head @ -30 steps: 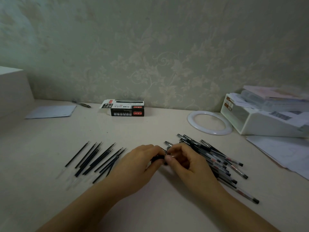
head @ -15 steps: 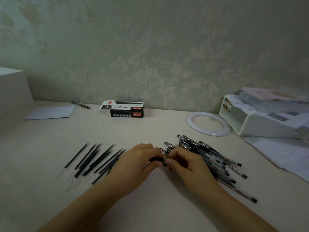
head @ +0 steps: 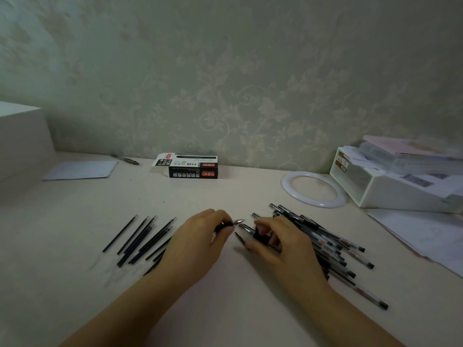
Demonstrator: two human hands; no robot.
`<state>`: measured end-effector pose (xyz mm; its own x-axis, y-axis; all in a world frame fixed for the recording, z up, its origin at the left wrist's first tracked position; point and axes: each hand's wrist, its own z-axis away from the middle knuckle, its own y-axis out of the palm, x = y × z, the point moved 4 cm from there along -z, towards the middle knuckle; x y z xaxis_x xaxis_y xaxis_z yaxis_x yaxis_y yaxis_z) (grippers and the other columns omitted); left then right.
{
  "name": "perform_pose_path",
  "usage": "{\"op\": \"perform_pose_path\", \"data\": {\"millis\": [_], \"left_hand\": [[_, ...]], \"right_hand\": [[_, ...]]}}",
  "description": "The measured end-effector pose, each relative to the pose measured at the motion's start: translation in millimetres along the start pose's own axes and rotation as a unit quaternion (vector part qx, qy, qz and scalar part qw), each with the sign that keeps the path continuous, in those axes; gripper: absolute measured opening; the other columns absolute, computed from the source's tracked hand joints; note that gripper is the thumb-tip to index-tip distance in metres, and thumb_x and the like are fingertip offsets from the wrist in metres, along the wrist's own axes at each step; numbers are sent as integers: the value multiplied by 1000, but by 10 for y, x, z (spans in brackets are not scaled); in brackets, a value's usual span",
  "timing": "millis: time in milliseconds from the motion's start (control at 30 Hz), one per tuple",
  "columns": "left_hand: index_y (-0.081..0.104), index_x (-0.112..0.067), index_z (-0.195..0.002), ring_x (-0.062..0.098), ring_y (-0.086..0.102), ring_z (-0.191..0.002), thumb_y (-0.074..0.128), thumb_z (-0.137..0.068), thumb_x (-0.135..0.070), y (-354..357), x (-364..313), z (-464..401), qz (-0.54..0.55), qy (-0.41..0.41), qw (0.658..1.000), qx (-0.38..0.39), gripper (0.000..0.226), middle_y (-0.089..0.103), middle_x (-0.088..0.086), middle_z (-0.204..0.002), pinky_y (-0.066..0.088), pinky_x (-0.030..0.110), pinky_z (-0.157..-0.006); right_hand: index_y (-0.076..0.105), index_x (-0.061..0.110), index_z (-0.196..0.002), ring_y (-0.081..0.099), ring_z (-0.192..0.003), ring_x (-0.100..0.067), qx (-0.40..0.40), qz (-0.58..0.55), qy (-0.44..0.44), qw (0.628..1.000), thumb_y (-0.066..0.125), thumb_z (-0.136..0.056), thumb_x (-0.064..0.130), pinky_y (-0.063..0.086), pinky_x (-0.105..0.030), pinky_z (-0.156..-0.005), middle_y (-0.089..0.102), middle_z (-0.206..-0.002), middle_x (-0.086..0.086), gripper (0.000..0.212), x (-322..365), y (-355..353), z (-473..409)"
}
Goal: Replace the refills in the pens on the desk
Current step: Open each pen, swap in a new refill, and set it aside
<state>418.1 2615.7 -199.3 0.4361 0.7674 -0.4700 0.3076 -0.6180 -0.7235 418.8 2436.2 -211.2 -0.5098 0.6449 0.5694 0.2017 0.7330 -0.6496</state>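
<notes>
- The wall [head: 250, 71] is pale grey-green with a cream pattern of leaves and curls.
- The desk [head: 75, 221] is plain cream.
- The refills [head: 140, 239] are dark blue-black.
- The box [head: 193, 169] is black and white with small red labels.
- The ring [head: 314, 189] and the tray [head: 390, 194] are white.

Dark refills [head: 140, 240] lie fanned left of a heap of capped pens [head: 333, 244].
</notes>
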Motion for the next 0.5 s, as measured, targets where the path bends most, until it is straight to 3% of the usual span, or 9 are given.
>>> {"op": "perform_pose_path", "data": {"millis": [200, 367, 500], "left_hand": [[64, -26, -94, 8, 57, -80, 58, -92, -31, 25, 43, 11, -11, -28, 1000, 4, 7, 62, -11, -86, 50, 33, -73], [67, -28, -98, 6, 55, -79, 60, -92, -31, 46, 24, 28, -21, -18, 999, 33, 10, 59, -11, -86, 47, 26, -72], [67, -30, -101, 4, 52, -77, 58, -93, -33, 22, 35, 26, -21, -15, 999, 37, 12, 55, -14, -86, 41, 16, -67]], "right_hand": [[71, 23, -97, 46, -93, -12, 32, 125, -29, 991, 70, -81, 49, 42, -27, -81, 53, -94, 11, 31, 73, 143, 14], [63, 20, -90, 46, -94, -11, 39, 107, -16, 993, 66, -89, 21, 44, -32, -83, 53, -95, 11, 4, 35, 110, 6], [63, 22, -96, 51, -94, -6, 16, 26, 13, 999, 61, -93, 11, 46, -27, -82, 59, -95, 14, 11, -14, -1, 17]]}}
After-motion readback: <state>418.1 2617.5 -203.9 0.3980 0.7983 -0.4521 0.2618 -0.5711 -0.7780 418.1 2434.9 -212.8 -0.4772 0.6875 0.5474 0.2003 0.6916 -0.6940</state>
